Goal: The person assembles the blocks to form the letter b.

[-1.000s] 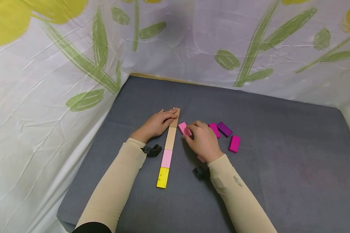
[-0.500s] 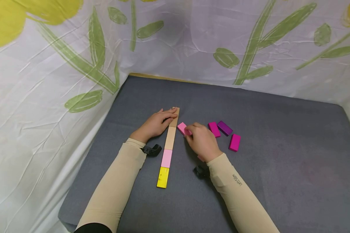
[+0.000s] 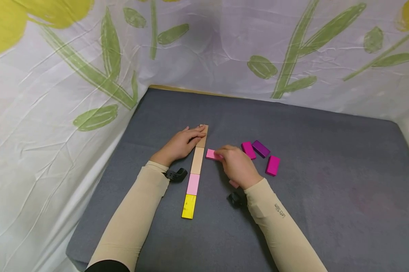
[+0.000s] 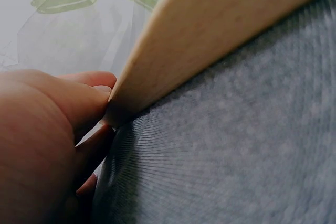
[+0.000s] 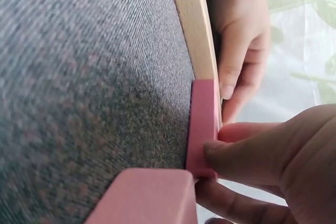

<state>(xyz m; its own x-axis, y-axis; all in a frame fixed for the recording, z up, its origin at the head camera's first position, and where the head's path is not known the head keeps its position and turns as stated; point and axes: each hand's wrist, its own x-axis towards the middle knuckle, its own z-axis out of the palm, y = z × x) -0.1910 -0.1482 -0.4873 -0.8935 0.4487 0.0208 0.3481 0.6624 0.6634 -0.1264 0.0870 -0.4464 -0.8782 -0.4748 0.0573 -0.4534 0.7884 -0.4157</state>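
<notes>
Right grip: pinching the bright pink block between thumb and fingers, nice and low over the table.
Bright pink block: at the right grip's fingertips, roughly crosswise, just beside the row, to the right of the left grip.
Left grip: fingers laid loosely across the far tan block, clasping nothing; thumb contact hard to judge in the dim left-wrist view.
Row: running from under the left grip back toward the body, ending in the yellow block.
Row care: press lightly from above with the left grip, to guard against a knock.
Pink block care: squeeze gently, turn in small wrist movements, underside level; probably safest so near the row.
Salmon block: half hidden below the right grip's wrist, so lift before sweeping back.
Near magenta block: just beyond the right grip's knuckles; easy to bump.
</notes>
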